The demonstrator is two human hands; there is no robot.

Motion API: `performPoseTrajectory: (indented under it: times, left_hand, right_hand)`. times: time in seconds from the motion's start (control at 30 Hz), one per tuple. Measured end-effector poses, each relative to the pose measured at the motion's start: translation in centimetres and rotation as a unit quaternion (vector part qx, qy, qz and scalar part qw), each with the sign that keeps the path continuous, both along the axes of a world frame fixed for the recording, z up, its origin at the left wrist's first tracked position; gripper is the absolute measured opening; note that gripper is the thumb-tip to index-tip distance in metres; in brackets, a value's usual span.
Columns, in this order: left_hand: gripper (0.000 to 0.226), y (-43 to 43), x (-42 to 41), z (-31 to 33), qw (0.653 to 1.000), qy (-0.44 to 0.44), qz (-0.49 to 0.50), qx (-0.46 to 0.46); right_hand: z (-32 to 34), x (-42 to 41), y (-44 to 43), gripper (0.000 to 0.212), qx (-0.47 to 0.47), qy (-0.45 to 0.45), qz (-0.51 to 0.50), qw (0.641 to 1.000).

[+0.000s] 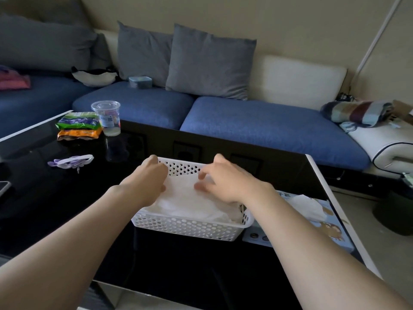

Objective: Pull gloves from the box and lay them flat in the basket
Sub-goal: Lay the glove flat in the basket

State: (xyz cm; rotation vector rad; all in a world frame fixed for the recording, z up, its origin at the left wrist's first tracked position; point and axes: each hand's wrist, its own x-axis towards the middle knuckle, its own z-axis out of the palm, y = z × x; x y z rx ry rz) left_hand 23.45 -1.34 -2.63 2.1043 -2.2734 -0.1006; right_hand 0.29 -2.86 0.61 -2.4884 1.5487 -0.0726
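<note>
I was laying the glove (190,202) flat in the basket (185,229): left hand (148,182) curled, grip unclear, right hand (225,182) spread. Next: box (330,229), lower right.

Just right of the basket (185,227), the pale blue box (330,220) shows dark Chinese characters at its far edge, seemingly 手套, partly hidden. Far left of the basket, the clear cup (107,117) bears a QR-code label. Its print, and the snack packets' (77,123), is unreadable.
</note>
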Motion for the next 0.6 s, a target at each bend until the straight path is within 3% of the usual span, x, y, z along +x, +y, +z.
performPoseTrajectory:
  times: [0.1, 0.23, 0.3, 0.43, 0.6]
  left_hand:
    - [0.034, 0.5, -0.9, 0.6, 0.997, -0.062, -0.034, -0.027]
    - [0.073, 0.8, -2.3, 1.0, 0.989, -0.104, -0.070, -0.075]
    - [0.069, 0.7, -2.8, 1.0, 0.993, -0.055, -0.088, -0.056]
    - [0.016, 0.8, -3.7, 0.6, 0.993, 0.044, -0.062, 0.092]
    - [0.042, 0.7, -4.2, 0.2, 0.986, 0.035, -0.015, 0.164]
  right_hand:
    - [1.4, -0.2, 1.4, 0.087, 0.118, 0.138, -0.001, 0.983]
    - [2.2, -0.6, 2.1, 0.084, 0.162, 0.183, 0.000, 0.970]
    - [1.9, -0.6, 2.1, 0.083, 0.160, 0.179, 0.002, 0.971]
    - [-0.1, -0.4, 2.0, 0.080, 0.135, 0.185, 0.004, 0.973]
    - [-0.7, -0.3, 2.5, 0.063, 0.116, 0.173, 0.017, 0.978]
